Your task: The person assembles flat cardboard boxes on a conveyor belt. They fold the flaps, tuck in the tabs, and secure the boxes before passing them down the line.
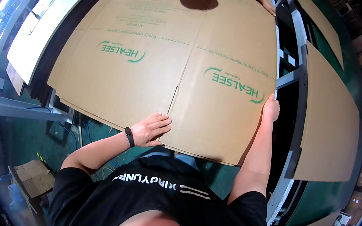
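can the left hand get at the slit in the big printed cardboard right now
Very likely yes. The left hand lies on the printed cardboard, fingertips close to the near end of the slit, and nothing seems to stand between.

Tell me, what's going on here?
Someone is handling a large, green-printed cardboard box blank, lying flat. Their left hand lies on top at the near edge, beside a slot; their right hand holds its right edge. Opposite, a co-worker's hands are at its far end.
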Available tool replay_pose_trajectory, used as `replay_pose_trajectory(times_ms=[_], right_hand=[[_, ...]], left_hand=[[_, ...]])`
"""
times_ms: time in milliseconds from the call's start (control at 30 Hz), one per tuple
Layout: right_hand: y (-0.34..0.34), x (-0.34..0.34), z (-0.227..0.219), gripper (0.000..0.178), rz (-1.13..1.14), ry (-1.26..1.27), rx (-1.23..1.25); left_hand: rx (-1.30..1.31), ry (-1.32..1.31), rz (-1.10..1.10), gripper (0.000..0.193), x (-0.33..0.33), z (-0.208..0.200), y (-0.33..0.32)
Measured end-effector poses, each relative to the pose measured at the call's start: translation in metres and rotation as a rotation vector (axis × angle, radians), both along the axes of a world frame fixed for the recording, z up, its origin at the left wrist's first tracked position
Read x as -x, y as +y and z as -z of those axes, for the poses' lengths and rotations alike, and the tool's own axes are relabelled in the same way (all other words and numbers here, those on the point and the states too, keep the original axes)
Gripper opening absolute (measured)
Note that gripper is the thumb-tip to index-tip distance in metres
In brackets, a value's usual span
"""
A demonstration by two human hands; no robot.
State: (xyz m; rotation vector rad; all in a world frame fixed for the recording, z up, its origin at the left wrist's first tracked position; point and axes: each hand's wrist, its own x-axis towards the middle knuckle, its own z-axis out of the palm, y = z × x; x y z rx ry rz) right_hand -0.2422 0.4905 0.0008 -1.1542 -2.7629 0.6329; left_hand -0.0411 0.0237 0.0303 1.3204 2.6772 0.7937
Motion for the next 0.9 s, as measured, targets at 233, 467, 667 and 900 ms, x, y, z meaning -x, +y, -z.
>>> replay_pose_trajectory(times_ms=[233, 467, 667, 900], right_hand=[[0.029, -0.001, 0.01, 0.053, -0.13, 0.217, 0.444], [0.028, -0.007, 0.011, 0.054, -0.13, 0.246, 0.58], [0.018, -0.011, 0.008, 0.057, -0.066, 0.209, 0.301], [-0.027, -0.03, -0.019, 0.066, 0.016, 0.099, -0.006]], left_hand=[[-0.049, 0.056, 0.048, 0.069, 0.005, 0.006, 0.001], [-0.129, 0.035, 0.038, 0.069, 0.0, 0.015, -0.003], [-0.131, 0.041, 0.026, 0.074, 0.0, 0.027, -0.006], [-0.128, -0.005, 0.004, 0.072, 0.001, 0.013, -0.006]])
